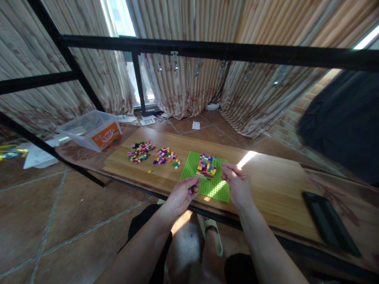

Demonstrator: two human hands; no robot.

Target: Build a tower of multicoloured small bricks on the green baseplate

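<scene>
A green studded baseplate (189,167) lies on the wooden board, and a block of multicoloured toy bricks (206,165) stands built up on it. At the plate's near left corner my left hand (182,193) is closed around a few small toy bricks; a pink one (198,179) shows at the fingertips and a dark green one lower in the fingers. My right hand (237,183) hovers over the plate's right edge, thumb and fingers pinched together. Whether anything is between those fingertips is too small to tell.
Loose bricks lie in two piles, one pile (140,152) farther left and another pile (166,156) nearer the plate. A single yellow brick (149,171) lies apart. A clear plastic box (91,128) stands at the left end, a dark tray-like object (330,223) at the right. A black metal bar (207,49) crosses behind.
</scene>
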